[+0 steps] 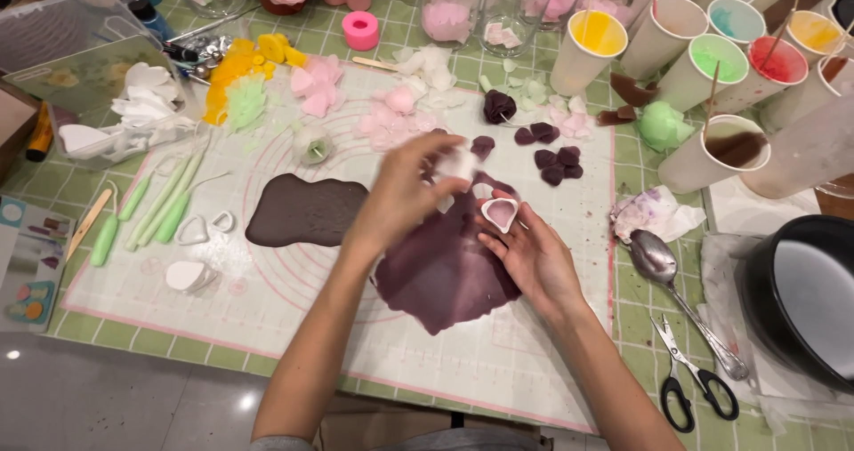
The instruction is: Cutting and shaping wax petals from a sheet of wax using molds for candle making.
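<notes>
Here, on the white mat (pixel 498 362), the right hand (pixel 534 255) pinched a small white petal cutter (pixel 500 213) at the upper edge of the rolled purple paste sheet (pixel 440 269). The left hand (pixel 405 193) hovered just above, fingertips closed on a pale, blurred piece. The sheet looked soft, thin and easily torn, best lifted by its edges.
</notes>
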